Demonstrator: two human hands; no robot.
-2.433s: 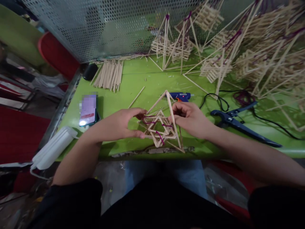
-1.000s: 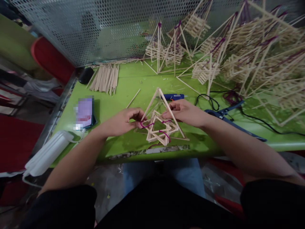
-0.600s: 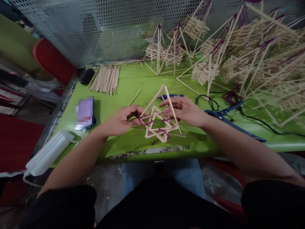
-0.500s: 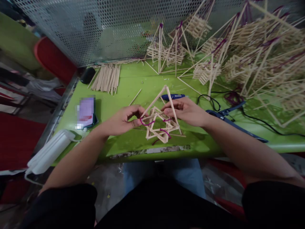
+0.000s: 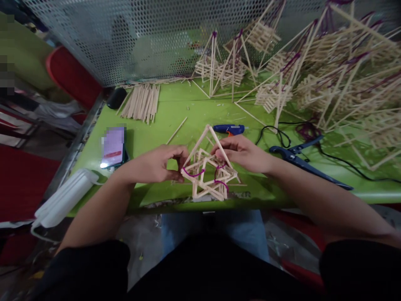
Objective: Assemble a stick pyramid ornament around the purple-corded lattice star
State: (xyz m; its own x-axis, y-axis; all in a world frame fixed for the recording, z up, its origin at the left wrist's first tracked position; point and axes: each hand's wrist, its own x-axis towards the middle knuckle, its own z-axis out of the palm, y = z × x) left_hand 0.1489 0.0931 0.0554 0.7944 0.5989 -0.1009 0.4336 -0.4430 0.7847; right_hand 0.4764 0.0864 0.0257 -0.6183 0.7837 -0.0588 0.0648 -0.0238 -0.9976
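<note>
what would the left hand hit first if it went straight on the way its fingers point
Most likely the stick frame, at its left corner; the left hand touches or nearly touches it, depth being unclear.

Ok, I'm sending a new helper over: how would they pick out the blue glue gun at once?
On the green table, find the right hand at the wooden stick frame. Just beyond that hand lies the blue glue gun. Unlike the longer dark-blue cutter to its right, it shows an orange part.
</note>
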